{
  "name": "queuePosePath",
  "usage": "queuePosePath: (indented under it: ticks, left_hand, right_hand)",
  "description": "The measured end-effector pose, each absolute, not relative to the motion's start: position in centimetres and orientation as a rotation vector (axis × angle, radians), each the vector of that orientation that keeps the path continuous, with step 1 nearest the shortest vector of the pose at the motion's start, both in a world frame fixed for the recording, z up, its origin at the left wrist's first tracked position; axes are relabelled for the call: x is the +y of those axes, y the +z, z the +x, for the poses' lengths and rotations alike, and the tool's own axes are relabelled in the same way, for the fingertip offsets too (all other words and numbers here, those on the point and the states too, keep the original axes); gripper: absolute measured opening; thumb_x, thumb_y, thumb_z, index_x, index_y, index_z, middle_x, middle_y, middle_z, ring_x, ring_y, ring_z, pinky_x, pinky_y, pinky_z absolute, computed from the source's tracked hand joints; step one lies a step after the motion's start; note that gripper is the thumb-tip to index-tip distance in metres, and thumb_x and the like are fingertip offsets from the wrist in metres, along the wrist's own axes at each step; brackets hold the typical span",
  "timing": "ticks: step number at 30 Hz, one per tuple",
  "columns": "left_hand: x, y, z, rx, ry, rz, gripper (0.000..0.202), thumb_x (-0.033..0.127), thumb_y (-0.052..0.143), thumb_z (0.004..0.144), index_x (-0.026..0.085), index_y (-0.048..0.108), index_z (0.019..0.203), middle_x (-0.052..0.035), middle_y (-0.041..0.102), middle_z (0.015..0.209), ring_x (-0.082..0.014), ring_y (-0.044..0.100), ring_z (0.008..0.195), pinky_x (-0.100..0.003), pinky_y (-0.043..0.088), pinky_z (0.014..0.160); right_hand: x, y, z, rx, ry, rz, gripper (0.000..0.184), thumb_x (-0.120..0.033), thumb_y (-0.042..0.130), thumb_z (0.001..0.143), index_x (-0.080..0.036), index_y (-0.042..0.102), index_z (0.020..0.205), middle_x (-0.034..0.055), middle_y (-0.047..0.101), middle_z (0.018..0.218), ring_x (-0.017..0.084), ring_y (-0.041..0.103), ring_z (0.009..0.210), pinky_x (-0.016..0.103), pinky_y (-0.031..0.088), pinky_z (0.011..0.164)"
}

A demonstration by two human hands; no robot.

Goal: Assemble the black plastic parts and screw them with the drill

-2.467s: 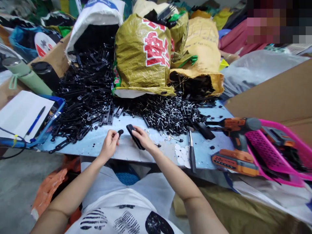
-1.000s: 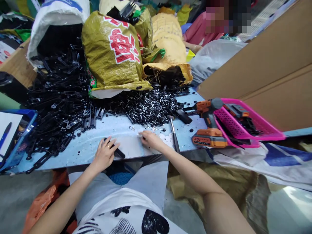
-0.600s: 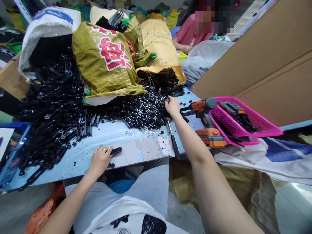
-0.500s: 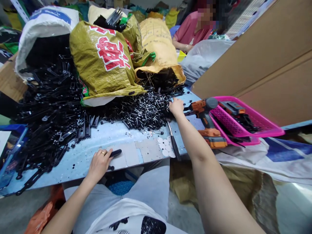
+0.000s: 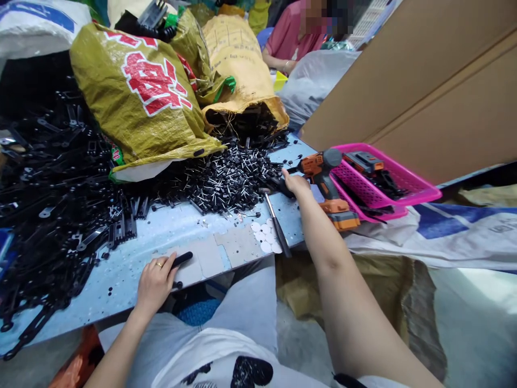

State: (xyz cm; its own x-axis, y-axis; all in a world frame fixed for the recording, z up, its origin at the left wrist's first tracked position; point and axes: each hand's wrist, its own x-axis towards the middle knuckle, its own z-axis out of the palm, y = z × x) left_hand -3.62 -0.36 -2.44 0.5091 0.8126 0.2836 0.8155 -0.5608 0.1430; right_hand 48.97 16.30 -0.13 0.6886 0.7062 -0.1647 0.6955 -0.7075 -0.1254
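Note:
At the table's front edge, my left hand (image 5: 155, 283) is closed on a slim black plastic piece (image 5: 181, 260) that sticks out past the fingers. Another small black knob-like end shows just below that hand. My right hand (image 5: 298, 184) is at the right end of a heap of small black parts with metal pins (image 5: 230, 178), its fingers curled and partly hidden. Something dark lies at those fingers, too unclear to name. Right beside this hand rests an orange and grey cordless drill (image 5: 323, 180). A hammer (image 5: 278, 226) with a black handle lies to its left.
Long black plastic parts (image 5: 48, 194) are piled at left. An olive sack (image 5: 137, 108) and a yellow sack (image 5: 242, 70) stand behind the pin heap. A pink basket (image 5: 420, 188) holds a battery pack. Cardboard (image 5: 396, 81) rises at right; a co-worker (image 5: 283, 40) sits beyond.
The view has shifted right, so most things appear further left. My right hand has drawn slightly towards me, nearer the drill's front. My left hand keeps hold of the black plastic piece.

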Motion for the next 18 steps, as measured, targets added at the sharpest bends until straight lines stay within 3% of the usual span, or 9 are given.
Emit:
queuePosePath:
  ticks: [6,10,12,14,16,18]
  left_hand:
    - [-0.4,-2.4,-3.6,-1.465,-0.493,-2.728,0.032,0.028,0.048,0.091,0.015,0.053,0.121,-0.0101,0.064,0.096,-0.0252,0.057,0.088,-0.036,0.046,0.073]
    - [-0.4,-2.5,-3.9,-1.479,-0.503,-2.763,0.032,0.028,0.046,0.092,0.017,0.052,0.121,-0.0099,0.064,0.095,-0.0250,0.058,0.090,-0.037,0.047,0.076]
    - [-0.3,-2.5,-4.0,-1.478,-0.512,-2.785,0.033,0.029,0.046,0.092,0.018,0.052,0.122,-0.0102,0.064,0.097,-0.0252,0.058,0.092,-0.037,0.047,0.078]
    - [-0.2,-2.4,-3.9,-1.483,-0.519,-2.802,0.035,0.033,0.046,0.091,0.018,0.053,0.122,-0.0110,0.064,0.099,-0.0258,0.058,0.093,-0.039,0.047,0.079]
    - [-0.1,-2.3,-3.4,-1.495,-0.515,-2.820,0.036,0.035,0.046,0.091,0.017,0.054,0.121,-0.0117,0.063,0.101,-0.0260,0.058,0.093,-0.040,0.047,0.080]
    - [0.1,-2.1,-2.7,-1.501,-0.494,-2.839,0.034,0.033,0.044,0.092,0.016,0.055,0.120,-0.0122,0.063,0.102,-0.0256,0.058,0.094,-0.039,0.047,0.080]
  right_hand:
    - [12.2,2.1,43.7,-1.165,-0.047,-2.662,0.069,-0.049,0.024,0.096,0.008,0.063,0.103,0.0313,0.059,0.105,0.032,0.058,0.101,0.039,0.041,0.087]
    - [6.2,2.5,36.6,-1.408,-0.195,-2.481,0.053,-0.041,0.026,0.096,-0.006,0.065,0.105,0.0211,0.058,0.113,0.029,0.055,0.101,0.040,0.042,0.088]
    - [3.4,2.2,33.7,-1.589,-0.140,-2.352,0.043,-0.031,0.028,0.095,-0.014,0.057,0.122,0.0173,0.052,0.126,0.027,0.057,0.098,0.040,0.045,0.084]
    - [1.8,1.6,32.1,-1.713,-0.049,-2.284,0.049,-0.025,0.034,0.090,-0.018,0.039,0.138,0.0175,0.043,0.136,0.028,0.058,0.097,0.042,0.046,0.081]
    - [1.8,1.2,31.6,-1.715,0.067,-2.341,0.058,-0.025,0.039,0.088,-0.014,0.026,0.143,0.0210,0.047,0.132,0.030,0.059,0.098,0.043,0.046,0.081]
    - [3.0,0.8,31.7,-1.661,0.182,-2.439,0.058,-0.033,0.042,0.089,-0.010,0.028,0.140,0.0220,0.058,0.115,0.031,0.060,0.098,0.043,0.046,0.082]
